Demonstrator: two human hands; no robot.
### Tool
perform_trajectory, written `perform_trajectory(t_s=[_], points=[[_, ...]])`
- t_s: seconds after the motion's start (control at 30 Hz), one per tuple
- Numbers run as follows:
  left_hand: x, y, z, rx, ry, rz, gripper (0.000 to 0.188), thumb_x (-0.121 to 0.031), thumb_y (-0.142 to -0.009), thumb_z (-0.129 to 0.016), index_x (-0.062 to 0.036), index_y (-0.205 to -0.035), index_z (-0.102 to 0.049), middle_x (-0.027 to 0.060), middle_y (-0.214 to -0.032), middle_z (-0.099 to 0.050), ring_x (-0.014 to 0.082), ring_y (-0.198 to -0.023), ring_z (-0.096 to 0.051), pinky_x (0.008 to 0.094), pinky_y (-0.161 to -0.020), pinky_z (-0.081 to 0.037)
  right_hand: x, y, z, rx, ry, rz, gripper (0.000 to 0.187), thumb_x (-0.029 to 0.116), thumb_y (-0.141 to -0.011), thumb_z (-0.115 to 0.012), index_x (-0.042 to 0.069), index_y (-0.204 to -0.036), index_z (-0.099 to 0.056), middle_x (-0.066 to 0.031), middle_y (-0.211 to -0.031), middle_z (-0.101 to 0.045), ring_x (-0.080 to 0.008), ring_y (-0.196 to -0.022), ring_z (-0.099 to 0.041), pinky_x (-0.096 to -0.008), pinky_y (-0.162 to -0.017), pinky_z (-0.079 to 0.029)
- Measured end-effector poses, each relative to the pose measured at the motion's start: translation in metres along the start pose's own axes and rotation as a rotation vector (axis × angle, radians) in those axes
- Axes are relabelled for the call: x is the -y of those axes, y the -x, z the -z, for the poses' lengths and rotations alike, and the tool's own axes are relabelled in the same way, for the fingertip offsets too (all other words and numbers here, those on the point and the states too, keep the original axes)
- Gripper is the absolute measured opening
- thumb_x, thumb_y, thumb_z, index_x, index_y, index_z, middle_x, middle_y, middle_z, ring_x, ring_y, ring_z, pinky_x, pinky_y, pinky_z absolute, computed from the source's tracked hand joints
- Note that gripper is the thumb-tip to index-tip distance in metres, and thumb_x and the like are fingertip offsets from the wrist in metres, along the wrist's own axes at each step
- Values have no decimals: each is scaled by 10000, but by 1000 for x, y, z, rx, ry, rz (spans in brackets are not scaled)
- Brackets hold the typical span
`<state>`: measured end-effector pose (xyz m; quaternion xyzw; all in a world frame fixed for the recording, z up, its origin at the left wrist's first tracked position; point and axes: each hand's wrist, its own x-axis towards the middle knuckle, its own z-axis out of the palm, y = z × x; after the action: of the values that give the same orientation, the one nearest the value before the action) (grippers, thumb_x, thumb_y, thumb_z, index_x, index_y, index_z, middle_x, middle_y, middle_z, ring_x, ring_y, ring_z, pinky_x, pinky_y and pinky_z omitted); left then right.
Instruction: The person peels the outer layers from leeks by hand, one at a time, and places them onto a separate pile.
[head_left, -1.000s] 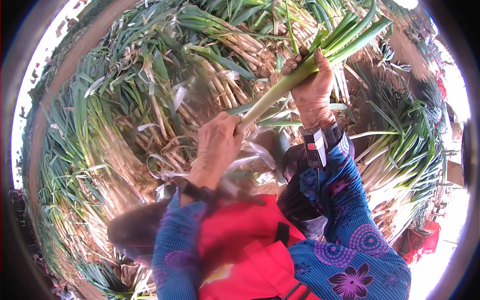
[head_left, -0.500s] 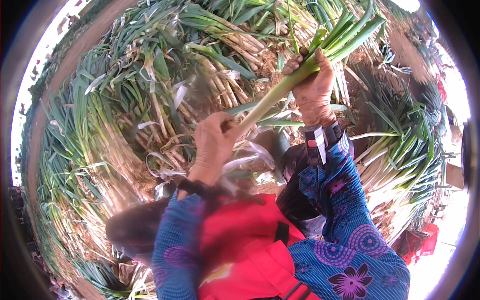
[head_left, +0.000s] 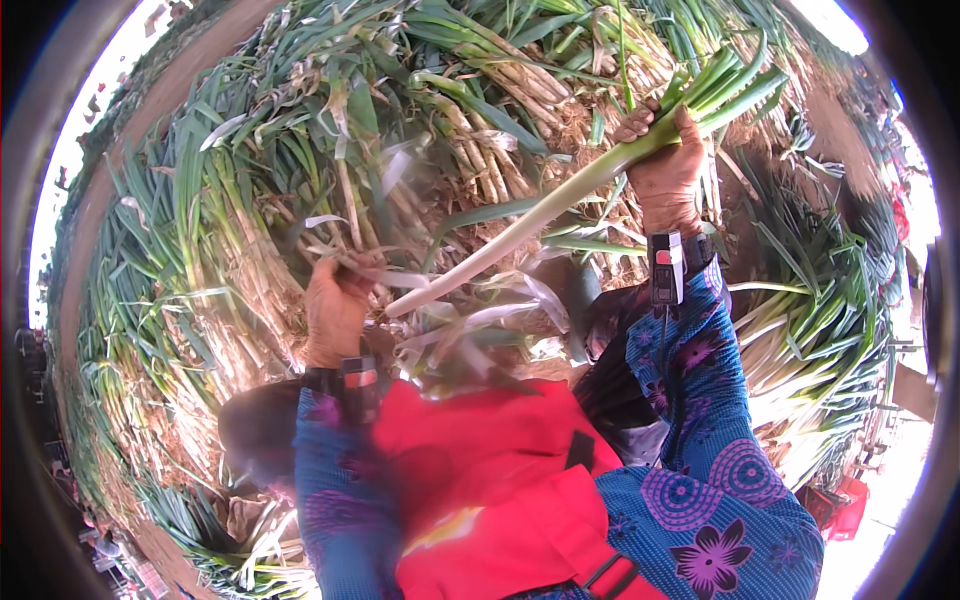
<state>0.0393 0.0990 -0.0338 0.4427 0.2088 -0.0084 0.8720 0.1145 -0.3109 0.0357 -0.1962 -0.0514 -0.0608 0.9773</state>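
Gripping one leek (head_left: 545,212) where its white shaft turns green, the right hand (head_left: 668,165) lies at 2 o'clock of the view, its fingers and thumb clamped around the stalk. From that grip the green leaves fan out toward 1 o'clock, while the pale shaft slants down to 8 o'clock, ending in a bare white tip. The left hand (head_left: 338,308) lies at 9 o'clock, fingers bent together and pinching a pale strip (head_left: 400,278), though motion blurs their tips. The leek's white end lies just beside this hand, on its 3 o'clock side, a narrow gap parting it from the knuckles. Leek bundles (head_left: 480,150) fill the space from 11 to 12 o'clock, lying close behind the shaft; another heap (head_left: 225,250) stands near the left hand at its 10 o'clock. Below the shaft, loose whitish peelings (head_left: 500,310) spread between it and the red apron (head_left: 490,450) at 6 o'clock. Beyond the right wrist, brown ground (head_left: 738,232) leaves some room before the leek pile (head_left: 810,320) at 3 o'clock.
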Motion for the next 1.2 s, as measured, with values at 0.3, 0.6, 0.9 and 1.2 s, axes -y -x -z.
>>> perform_trajectory(t_s=[0.3,0.6,0.9,1.2], points=[[-91,-12,126,-340,-533,-294,152,-203,-932,-449,-76,-886,-520,1,-667,-466,81,-498,-395,211,-402,-279,12,-2,6,-49,60,8,301,346,-902,-512,47,-904,-473,-37,-729,-428,-164,-646,-426,-306,-612,-391],[-91,-16,95,-211,-1607,-528,471,-318,-894,-593,-18,-1255,-556,145,-1234,-583,261,-1193,-520,357,-964,-459,-2,-1,15,-127,85,2,318,367,-908,-508,52,-866,-485,-48,-715,-476,-183,-642,-472,-349,-633,-428],[55,45,-167,374,-1540,-939,649,-205,-748,-712,3,-1306,-454,219,-1286,-511,334,-1243,-452,443,-1045,-338,-63,11,-16,-327,-14,-35,254,300,-883,-574,62,-839,-497,-62,-710,-497,-215,-653,-489,-381,-663,-435],[86,24,-168,386,-1524,-704,186,-211,-794,-629,-67,-901,-579,161,-743,-650,357,-734,-645,463,-680,-482,-58,15,-16,-466,20,-118,268,323,-908,-547,72,-848,-476,-60,-673,-499,-219,-591,-484,-380,-592,-428]])
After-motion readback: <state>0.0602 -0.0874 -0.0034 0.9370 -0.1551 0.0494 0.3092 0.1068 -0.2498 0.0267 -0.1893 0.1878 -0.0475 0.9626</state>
